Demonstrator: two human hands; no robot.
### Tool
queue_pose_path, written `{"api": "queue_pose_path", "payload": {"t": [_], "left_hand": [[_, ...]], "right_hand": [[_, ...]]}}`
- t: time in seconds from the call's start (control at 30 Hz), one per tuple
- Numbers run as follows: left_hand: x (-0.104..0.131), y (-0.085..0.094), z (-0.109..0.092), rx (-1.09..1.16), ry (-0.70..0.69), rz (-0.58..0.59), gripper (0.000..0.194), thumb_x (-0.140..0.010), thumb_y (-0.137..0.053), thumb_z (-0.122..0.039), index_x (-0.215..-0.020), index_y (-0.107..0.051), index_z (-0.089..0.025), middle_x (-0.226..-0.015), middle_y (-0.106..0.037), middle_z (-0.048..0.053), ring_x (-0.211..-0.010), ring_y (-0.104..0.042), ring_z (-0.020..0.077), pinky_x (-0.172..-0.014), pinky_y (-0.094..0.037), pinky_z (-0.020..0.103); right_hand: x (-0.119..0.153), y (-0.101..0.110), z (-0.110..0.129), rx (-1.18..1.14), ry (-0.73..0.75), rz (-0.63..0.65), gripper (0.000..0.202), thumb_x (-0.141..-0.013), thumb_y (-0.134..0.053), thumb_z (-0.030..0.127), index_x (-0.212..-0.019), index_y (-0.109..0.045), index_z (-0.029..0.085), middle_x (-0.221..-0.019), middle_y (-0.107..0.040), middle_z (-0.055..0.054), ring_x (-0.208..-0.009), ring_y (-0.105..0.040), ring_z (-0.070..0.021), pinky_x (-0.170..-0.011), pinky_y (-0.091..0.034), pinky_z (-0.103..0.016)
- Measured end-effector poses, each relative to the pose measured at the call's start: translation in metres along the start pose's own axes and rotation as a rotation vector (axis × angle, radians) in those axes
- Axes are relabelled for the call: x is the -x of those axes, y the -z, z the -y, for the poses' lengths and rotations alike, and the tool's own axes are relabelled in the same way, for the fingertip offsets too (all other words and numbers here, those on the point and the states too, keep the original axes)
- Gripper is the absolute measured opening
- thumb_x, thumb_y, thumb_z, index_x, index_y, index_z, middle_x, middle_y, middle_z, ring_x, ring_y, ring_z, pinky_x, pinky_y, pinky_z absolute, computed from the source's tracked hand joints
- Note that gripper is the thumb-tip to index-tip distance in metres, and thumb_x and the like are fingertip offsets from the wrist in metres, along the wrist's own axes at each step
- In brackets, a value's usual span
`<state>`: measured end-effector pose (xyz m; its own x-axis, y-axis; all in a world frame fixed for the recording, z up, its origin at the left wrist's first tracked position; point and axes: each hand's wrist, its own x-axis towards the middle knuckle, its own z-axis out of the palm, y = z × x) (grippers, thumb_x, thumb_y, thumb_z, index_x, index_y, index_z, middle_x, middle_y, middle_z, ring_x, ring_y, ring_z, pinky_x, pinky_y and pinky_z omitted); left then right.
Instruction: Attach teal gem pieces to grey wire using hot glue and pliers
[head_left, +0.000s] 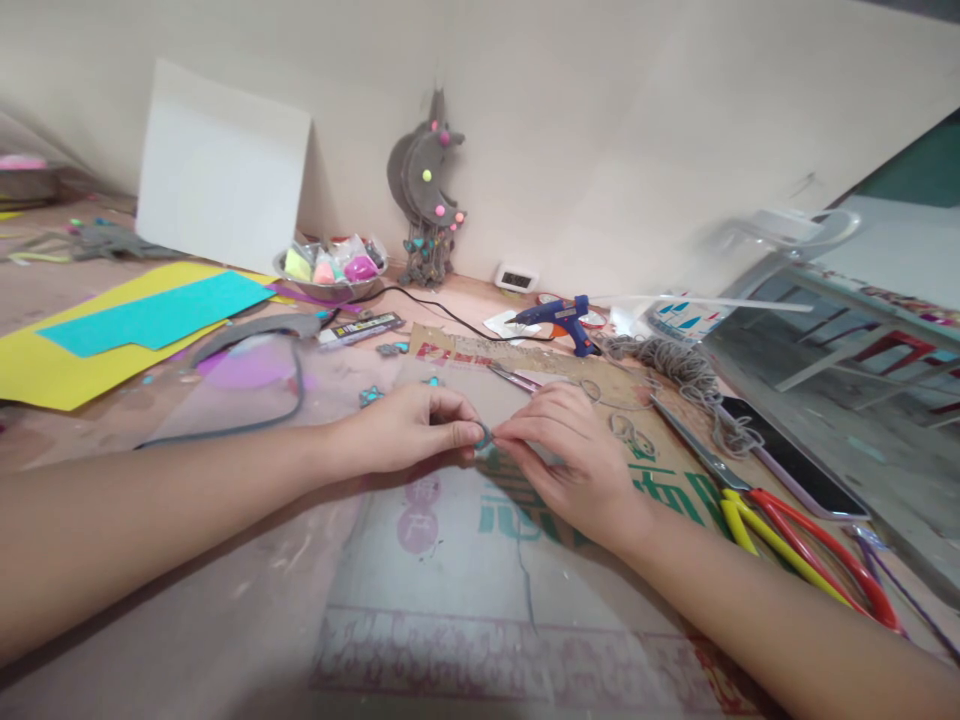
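Observation:
My left hand [409,428] is closed in a pinch on a small grey-and-teal piece [484,435], mostly covered by the fingertips. From the other side, the thumb and fingers of my right hand [574,465] pinch together at the edge of this piece. Whether the right fingers also hold a thread, I cannot make out. Both hands are above a printed cardboard sheet [420,600]. Just behind my left hand lies a small grey-and-teal star-like piece [370,397]. A craft knife [516,377] rests beyond the fingertips.
Scissors [739,485], a phone [795,455] and grey yarn [679,365] lie at right. A blue glue gun [559,318] and its cord are behind. Yellow [75,375] and teal sheets [165,312] are left. A grey moon decoration [420,175] hangs near a bowl [330,288].

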<state>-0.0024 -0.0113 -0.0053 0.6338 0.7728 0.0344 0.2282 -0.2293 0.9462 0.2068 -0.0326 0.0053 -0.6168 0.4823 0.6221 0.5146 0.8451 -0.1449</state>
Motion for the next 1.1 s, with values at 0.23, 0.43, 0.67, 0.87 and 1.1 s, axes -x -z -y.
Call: {"api": "queue_pose_path", "payload": {"t": [0.23, 0.43, 0.67, 0.87, 1.1], "left_hand": [[-0.0003, 0.0030, 0.0025, 0.019, 0.035, -0.034, 0.030, -0.084, -0.052, -0.042, -0.080, -0.063, -0.014, -0.075, -0.069, 0.005, -0.069, -0.062, 0.0143, -0.066, -0.047, 0.026], [0.0001, 0.0019, -0.0005, -0.001, 0.058, -0.023, 0.030, -0.084, -0.052, -0.042, -0.081, -0.063, -0.014, -0.076, -0.070, 0.004, -0.070, -0.063, 0.0136, -0.064, -0.046, 0.023], [-0.0002, 0.0016, -0.0027, -0.085, 0.056, -0.024, 0.031, -0.083, -0.053, -0.044, -0.077, -0.063, -0.015, -0.076, -0.070, 0.004, -0.068, -0.062, 0.0134, -0.060, -0.044, 0.022], [-0.0015, 0.0016, -0.0001, -0.094, 0.027, -0.013, 0.031, -0.083, -0.052, -0.043, -0.077, -0.063, -0.014, -0.075, -0.069, 0.004, -0.068, -0.061, 0.0132, -0.062, -0.044, 0.023], [-0.0007, 0.0016, -0.0007, -0.030, 0.023, -0.012, 0.027, -0.085, -0.052, -0.039, -0.086, -0.064, -0.015, -0.078, -0.069, 0.003, -0.073, -0.061, 0.0134, -0.067, -0.045, 0.023]], "right_hand": [[-0.0022, -0.0012, -0.0030, 0.041, -0.059, 0.020, 0.013, -0.084, -0.058, 0.020, -0.097, -0.059, 0.022, -0.080, -0.065, -0.002, -0.079, -0.055, -0.0170, -0.080, -0.042, -0.035], [-0.0018, -0.0010, -0.0034, 0.031, -0.033, 0.024, 0.010, -0.084, -0.058, 0.018, -0.093, -0.061, 0.022, -0.078, -0.065, -0.002, -0.077, -0.055, -0.0165, -0.079, -0.042, -0.035], [-0.0026, -0.0012, -0.0018, 0.032, 0.038, -0.013, 0.011, -0.083, -0.058, 0.013, -0.090, -0.059, 0.022, -0.076, -0.067, -0.001, -0.073, -0.055, -0.0155, -0.077, -0.042, -0.035], [-0.0043, -0.0024, -0.0001, 0.063, 0.036, 0.008, 0.008, -0.084, -0.056, 0.015, -0.086, -0.057, 0.022, -0.074, -0.065, 0.000, -0.072, -0.055, -0.0150, -0.079, -0.041, -0.035], [-0.0017, -0.0034, -0.0041, 0.068, -0.054, 0.048, 0.006, -0.086, -0.055, 0.020, -0.087, -0.060, 0.021, -0.074, -0.063, -0.002, -0.073, -0.054, -0.0159, -0.077, -0.040, -0.034]]}}
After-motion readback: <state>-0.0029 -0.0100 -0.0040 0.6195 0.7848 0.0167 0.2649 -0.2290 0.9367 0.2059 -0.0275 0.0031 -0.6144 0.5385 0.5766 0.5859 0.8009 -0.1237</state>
